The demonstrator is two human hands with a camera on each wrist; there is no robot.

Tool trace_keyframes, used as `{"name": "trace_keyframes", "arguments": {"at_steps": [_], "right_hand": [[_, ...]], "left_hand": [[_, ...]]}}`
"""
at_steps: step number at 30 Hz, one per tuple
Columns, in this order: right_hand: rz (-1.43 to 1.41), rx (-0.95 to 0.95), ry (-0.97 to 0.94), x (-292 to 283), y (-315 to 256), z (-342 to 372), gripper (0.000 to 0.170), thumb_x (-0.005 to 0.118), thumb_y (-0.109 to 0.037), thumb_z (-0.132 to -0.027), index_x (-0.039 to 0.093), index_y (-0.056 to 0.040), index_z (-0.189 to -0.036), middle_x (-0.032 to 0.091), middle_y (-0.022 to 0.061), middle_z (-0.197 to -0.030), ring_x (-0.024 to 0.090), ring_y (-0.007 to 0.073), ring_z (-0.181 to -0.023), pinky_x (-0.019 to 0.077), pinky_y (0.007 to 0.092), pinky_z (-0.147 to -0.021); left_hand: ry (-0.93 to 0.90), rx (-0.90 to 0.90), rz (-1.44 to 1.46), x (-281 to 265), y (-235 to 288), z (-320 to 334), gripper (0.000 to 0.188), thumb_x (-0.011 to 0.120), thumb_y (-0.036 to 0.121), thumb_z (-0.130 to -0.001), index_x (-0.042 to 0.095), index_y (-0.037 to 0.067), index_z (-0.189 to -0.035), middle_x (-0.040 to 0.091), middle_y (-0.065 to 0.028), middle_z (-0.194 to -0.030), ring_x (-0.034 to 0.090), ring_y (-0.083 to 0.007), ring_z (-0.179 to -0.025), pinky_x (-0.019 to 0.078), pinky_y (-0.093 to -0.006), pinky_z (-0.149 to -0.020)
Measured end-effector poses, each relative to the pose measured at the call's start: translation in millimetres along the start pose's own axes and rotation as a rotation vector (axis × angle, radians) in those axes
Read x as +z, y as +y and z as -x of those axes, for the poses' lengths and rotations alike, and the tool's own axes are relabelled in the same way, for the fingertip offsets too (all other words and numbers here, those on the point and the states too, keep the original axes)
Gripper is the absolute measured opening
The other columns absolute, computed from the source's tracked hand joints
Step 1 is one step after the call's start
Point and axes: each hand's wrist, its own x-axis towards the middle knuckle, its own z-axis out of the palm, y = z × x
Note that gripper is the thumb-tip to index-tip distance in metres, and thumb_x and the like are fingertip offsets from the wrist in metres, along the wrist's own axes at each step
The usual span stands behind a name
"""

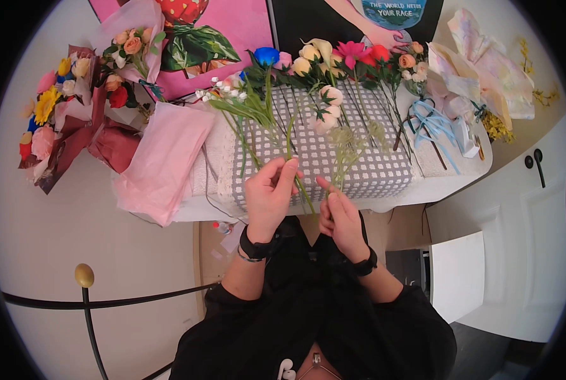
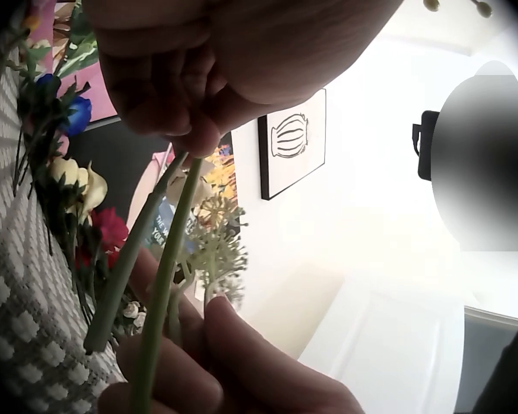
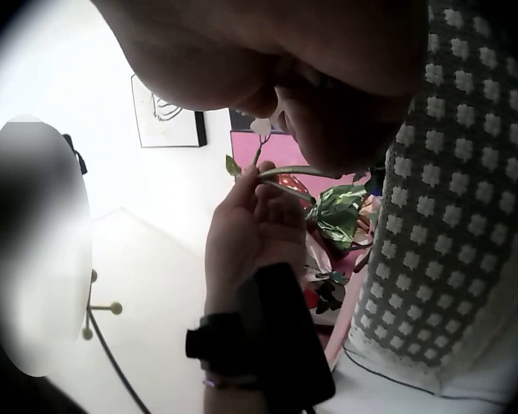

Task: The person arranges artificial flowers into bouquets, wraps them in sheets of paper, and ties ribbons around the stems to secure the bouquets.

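Note:
My left hand (image 1: 270,193) pinches green stems (image 1: 305,193) between thumb and fingertip over the front of the table. In the left wrist view two stem lengths (image 2: 164,285) run down from that pinch, one ending in a cut-looking tip. My right hand (image 1: 343,218) is close beside, thumb and fingers curled around a thin pale-green sprig with feathery heads (image 1: 346,149). The same feathery sprig (image 2: 216,250) rises above the right thumb in the left wrist view. Behind the left hand lie long green leaves (image 1: 254,107) and small white blossoms (image 1: 229,88).
Many artificial flowers lie along the back of the grey-and-white cloth (image 1: 384,171). Pink wrapping paper (image 1: 162,158) and wrapped bouquets (image 1: 93,126) are at the left. Blue ribbon (image 1: 432,123), a small white box (image 1: 465,139) and pale wrapping paper (image 1: 485,69) sit at the right.

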Motion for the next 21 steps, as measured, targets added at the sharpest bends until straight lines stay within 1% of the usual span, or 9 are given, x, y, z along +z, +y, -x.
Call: {"name": "trace_keyframes", "arguments": {"at_steps": [5, 6, 8, 9, 11, 12, 14, 19, 21], "right_hand": [[0.567, -0.136, 0.056, -0.8, 23.8, 7.3, 0.040, 0.045, -0.016, -0.104, 0.050, -0.0054, -0.142, 0.050, -0.0046, -0.073, 0.046, 0.0024, -0.063, 0.0411, 0.0218, -0.057], [0.568, -0.135, 0.056, -2.7, 26.5, 7.3, 0.040, 0.045, -0.016, -0.104, 0.050, -0.0054, -0.142, 0.050, -0.0046, -0.073, 0.046, 0.0024, -0.063, 0.0411, 0.0218, -0.057], [0.799, -0.233, 0.109, 1.3, 26.1, 8.7, 0.039, 0.048, -0.014, -0.102, 0.051, -0.0021, -0.139, 0.055, 0.0042, -0.073, 0.052, 0.0122, -0.063, 0.0451, 0.0284, -0.062], [0.799, -0.231, 0.112, 0.7, 26.0, 7.9, 0.039, 0.048, -0.014, -0.102, 0.051, -0.0021, -0.139, 0.055, 0.0042, -0.073, 0.052, 0.0122, -0.063, 0.0451, 0.0284, -0.062], [0.907, -0.423, 0.138, -1.0, 24.9, 1.8, 0.041, 0.050, -0.012, -0.100, 0.050, -0.0010, -0.139, 0.058, 0.0154, -0.078, 0.057, 0.0245, -0.067, 0.0464, 0.0349, -0.065], [0.906, -0.423, 0.142, -2.7, 24.9, -1.8, 0.041, 0.050, -0.012, -0.100, 0.050, -0.0010, -0.139, 0.058, 0.0154, -0.078, 0.057, 0.0245, -0.067, 0.0464, 0.0349, -0.065], [1.055, -0.499, 0.202, -7.4, 24.2, -8.1, 0.044, 0.051, -0.010, -0.098, 0.047, -0.0002, -0.140, 0.058, 0.0206, -0.086, 0.057, 0.0337, -0.074, 0.0459, 0.0391, -0.069], [1.139, -0.506, 0.242, -9.5, 17.2, -13.8, 0.048, 0.052, -0.009, -0.097, 0.043, 0.0003, -0.144, 0.054, 0.0191, -0.085, 0.055, 0.0335, -0.076, 0.0448, 0.0404, -0.069], [1.125, -0.516, 0.246, -6.5, 16.2, -13.1, 0.049, 0.052, -0.009, -0.097, 0.042, 0.0004, -0.144, 0.054, 0.0194, -0.085, 0.054, 0.0342, -0.076, 0.0448, 0.0411, -0.070]], "left_hand": [[0.022, 0.024, 0.000, -1.8, -2.5, -2.7, 0.019, 0.062, 0.017, -0.098, 0.068, -0.001, -0.100, 0.069, -0.0035, -0.081, 0.054, -0.0042, -0.060, 0.0423, -0.0193, -0.055], [0.027, 0.030, 0.003, -2.1, -3.4, -2.8, 0.019, 0.062, 0.017, -0.098, 0.068, -0.001, -0.099, 0.069, -0.0033, -0.080, 0.054, -0.0041, -0.060, 0.0422, -0.0193, -0.055], [0.023, 0.038, -0.040, -2.5, -3.6, -2.2, 0.018, 0.062, 0.016, -0.098, 0.068, -0.001, -0.098, 0.069, -0.0033, -0.080, 0.054, -0.0039, -0.060, 0.0421, -0.0193, -0.054], [0.017, 0.049, -0.085, -2.4, -3.9, -1.7, 0.018, 0.062, 0.016, -0.098, 0.068, -0.001, -0.097, 0.069, -0.0032, -0.079, 0.054, -0.0037, -0.059, 0.0420, -0.0193, -0.054], [0.019, 0.075, -0.137, -2.0, -6.4, 0.0, 0.018, 0.062, 0.016, -0.097, 0.068, -0.002, -0.096, 0.069, -0.0032, -0.078, 0.054, -0.0035, -0.059, 0.0418, -0.0193, -0.053], [0.023, 0.106, -0.189, -1.7, -7.4, 0.1, 0.019, 0.062, 0.015, -0.097, 0.068, -0.002, -0.095, 0.069, -0.0032, -0.077, 0.054, -0.0034, -0.059, 0.0416, -0.0194, -0.052], [0.045, 0.156, -0.229, -1.0, -8.7, 0.0, 0.018, 0.062, 0.015, -0.097, 0.068, -0.002, -0.094, 0.069, -0.0034, -0.076, 0.054, -0.0034, -0.058, 0.0418, -0.0196, -0.052], [0.087, 0.216, -0.225, -2.9, -9.4, 0.5, 0.018, 0.063, 0.014, -0.096, 0.068, -0.003, -0.091, 0.069, -0.0037, -0.073, 0.055, -0.0038, -0.056, 0.0422, -0.0202, -0.050], [-0.004, 0.158, -0.277, -2.9, -7.1, 2.2, 0.017, 0.063, 0.013, -0.095, 0.068, -0.002, -0.089, 0.068, -0.0029, -0.070, 0.055, -0.0036, -0.055, 0.0426, -0.0208, -0.050]]}}
